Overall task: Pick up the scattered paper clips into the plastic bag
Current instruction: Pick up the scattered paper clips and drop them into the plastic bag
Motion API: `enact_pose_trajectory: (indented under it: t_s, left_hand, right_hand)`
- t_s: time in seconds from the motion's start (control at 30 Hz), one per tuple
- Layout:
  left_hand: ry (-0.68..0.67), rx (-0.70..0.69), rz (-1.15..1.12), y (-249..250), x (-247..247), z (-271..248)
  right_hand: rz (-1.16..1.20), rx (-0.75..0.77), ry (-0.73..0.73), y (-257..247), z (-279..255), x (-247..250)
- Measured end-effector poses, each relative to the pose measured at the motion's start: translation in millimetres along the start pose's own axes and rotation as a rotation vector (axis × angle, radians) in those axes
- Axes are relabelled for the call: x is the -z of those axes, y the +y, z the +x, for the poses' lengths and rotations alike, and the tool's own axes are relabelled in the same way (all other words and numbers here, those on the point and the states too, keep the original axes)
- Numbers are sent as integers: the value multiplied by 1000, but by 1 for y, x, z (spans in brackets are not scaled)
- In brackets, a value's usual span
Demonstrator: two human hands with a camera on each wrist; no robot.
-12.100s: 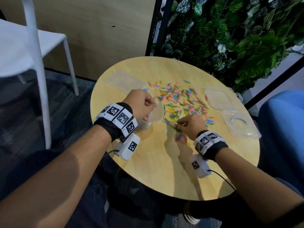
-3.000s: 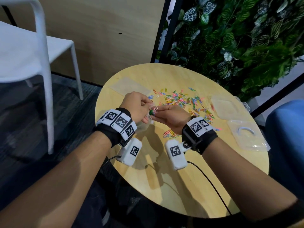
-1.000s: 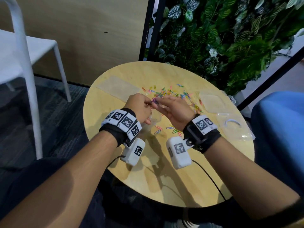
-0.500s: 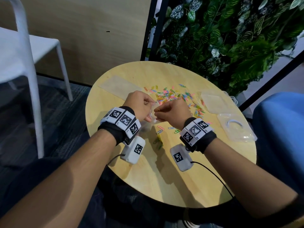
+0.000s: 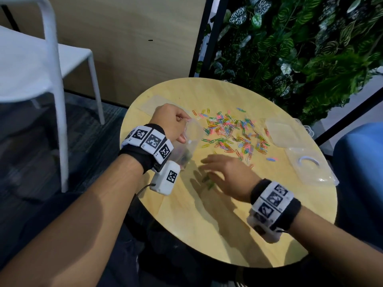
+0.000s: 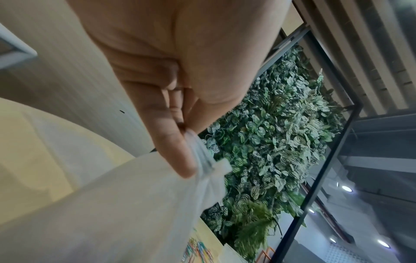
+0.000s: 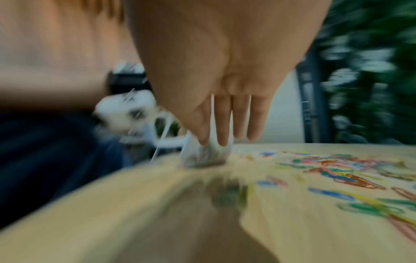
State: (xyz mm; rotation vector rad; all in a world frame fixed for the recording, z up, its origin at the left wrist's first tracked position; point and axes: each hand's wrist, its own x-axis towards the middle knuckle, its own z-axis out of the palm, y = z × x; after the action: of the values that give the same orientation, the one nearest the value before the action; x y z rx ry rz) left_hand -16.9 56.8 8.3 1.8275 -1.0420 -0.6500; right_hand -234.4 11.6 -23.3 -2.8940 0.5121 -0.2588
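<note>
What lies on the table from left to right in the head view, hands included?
Flat clear sheet → left hand holding the plastic bag → scattered paper clips → clear lid → clear box. The right hand overlaps, so it is omitted.

Left hand (image 5: 173, 123) raised, fingers curled, thumb and forefinger (image 6: 173, 142) pinched together on a thin edge. Left forearm runs from near left toward centre; wrist wears a black band with white marker blocks. Right hand (image 5: 227, 175) lower and nearer, palm down, fingers (image 7: 223, 121) straight and close together, pointing left, blurred. Right forearm enters from near right, same banded wrist.
</note>
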Motion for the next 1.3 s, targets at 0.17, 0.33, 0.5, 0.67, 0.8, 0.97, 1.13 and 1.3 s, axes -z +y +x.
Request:
enact_pose_trajectory:
  t_s: [0.17,0.33,0.5,0.67,0.8,0.97,1.13,1.3]
  left_hand:
    - [-1,16,-7,-3,3,0]
    - [-45,25,-8,-4,-1,-4]
    - [-65,23,-5,-5,-2,-4]
    - [-107,-2,23,0,-9,-4]
    - [-137,-12,59,2,-19,-3]
    - [-155,-16,74,4,-31,-5]
    - [-176,-16,78,6,-39,-8]
    - [-161,-23,58,6,-46,-12]
  right_hand:
    - [-317,49,-368,6,-34,-57]
    - [-446,-228,-444,60,-23,-47]
    - [-396,-533,-474,104,-24,-33]
    - [-325,-545,-278,112,-23,-25]
    - [-274,-629,-226,113,-20,-15]
    - [155,-939,37,121,-23,0]
    - [1378,-1083,395,97,-11,19]
    - [1703,-933,192,51,18,37]
